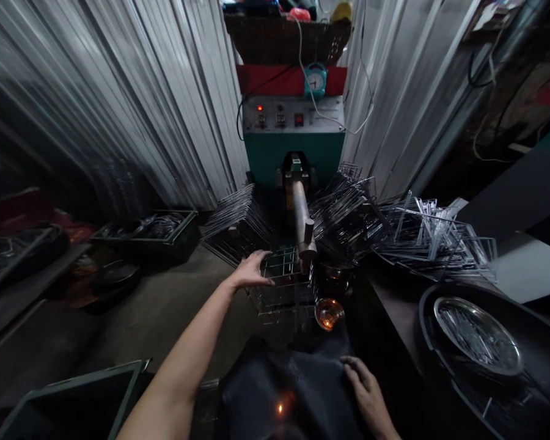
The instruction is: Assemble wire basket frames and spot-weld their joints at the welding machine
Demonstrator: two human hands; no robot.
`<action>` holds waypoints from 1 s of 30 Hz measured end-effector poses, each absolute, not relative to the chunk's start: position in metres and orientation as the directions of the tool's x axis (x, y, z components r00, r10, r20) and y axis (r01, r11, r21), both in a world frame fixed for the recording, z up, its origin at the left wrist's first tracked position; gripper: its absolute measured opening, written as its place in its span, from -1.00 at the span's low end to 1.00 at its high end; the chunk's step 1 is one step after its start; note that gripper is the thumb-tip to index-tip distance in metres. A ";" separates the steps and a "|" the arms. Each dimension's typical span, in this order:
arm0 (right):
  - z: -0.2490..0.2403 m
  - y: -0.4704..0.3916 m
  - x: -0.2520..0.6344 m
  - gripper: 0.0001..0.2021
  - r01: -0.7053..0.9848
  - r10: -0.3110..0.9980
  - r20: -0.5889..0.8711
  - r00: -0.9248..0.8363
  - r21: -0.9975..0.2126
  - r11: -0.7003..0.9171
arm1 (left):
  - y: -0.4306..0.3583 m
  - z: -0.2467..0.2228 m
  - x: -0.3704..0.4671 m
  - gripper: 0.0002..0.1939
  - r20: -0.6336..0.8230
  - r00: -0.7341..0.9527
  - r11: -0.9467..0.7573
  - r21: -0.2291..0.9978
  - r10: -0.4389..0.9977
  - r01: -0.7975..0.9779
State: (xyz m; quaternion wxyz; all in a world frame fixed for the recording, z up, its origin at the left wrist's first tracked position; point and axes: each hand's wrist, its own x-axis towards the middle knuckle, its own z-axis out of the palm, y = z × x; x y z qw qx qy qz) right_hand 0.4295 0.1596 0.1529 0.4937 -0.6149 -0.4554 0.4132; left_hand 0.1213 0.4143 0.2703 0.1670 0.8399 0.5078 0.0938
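Observation:
My left hand point(252, 271) is at the left edge of a wire basket point(282, 263), thumb and fingers spread around its side. The basket's grid hangs under and beside the round metal arm point(301, 214) of a green machine point(266, 153), whose tip reaches down at the basket's right. Its lower wires are dim and partly lost in the dark. My right hand point(366, 385) lies at the right side of the dark apron point(297, 391) on my lap, fingers loosely stretched, with nothing visible in them. Just right of the basket is a small metal bowl point(330, 313) with an orange glow.
Stacked wire frames lean left point(238, 220) and right point(348, 217) of the machine arm. More wire pieces point(435, 235) pile farther right. A steel dish point(479, 336) of short rods sits in a black tub point(428, 305). Green bins point(183, 235) stand at left.

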 end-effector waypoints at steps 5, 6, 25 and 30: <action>0.140 0.153 0.423 -0.75 0.492 0.979 0.191 0.074 -0.861 0.130 | 0.411 0.275 0.121 -0.16 0.050 0.467 -0.447 0.396 0.883 0.802; 0.139 0.153 0.424 -0.74 0.520 0.977 0.202 0.066 -0.843 0.140 | 0.410 0.277 0.120 -0.17 0.063 0.465 -0.451 0.391 0.883 0.802; 0.139 0.148 0.430 -0.71 0.477 0.966 0.205 0.159 -0.873 0.107 | 0.409 0.277 0.121 -0.14 0.036 0.482 -0.464 0.337 0.876 0.819; 0.138 0.152 0.431 -0.70 0.437 0.972 0.194 0.136 -0.892 0.117 | 0.373 0.276 0.121 -0.19 0.102 0.375 -0.388 0.307 0.921 0.869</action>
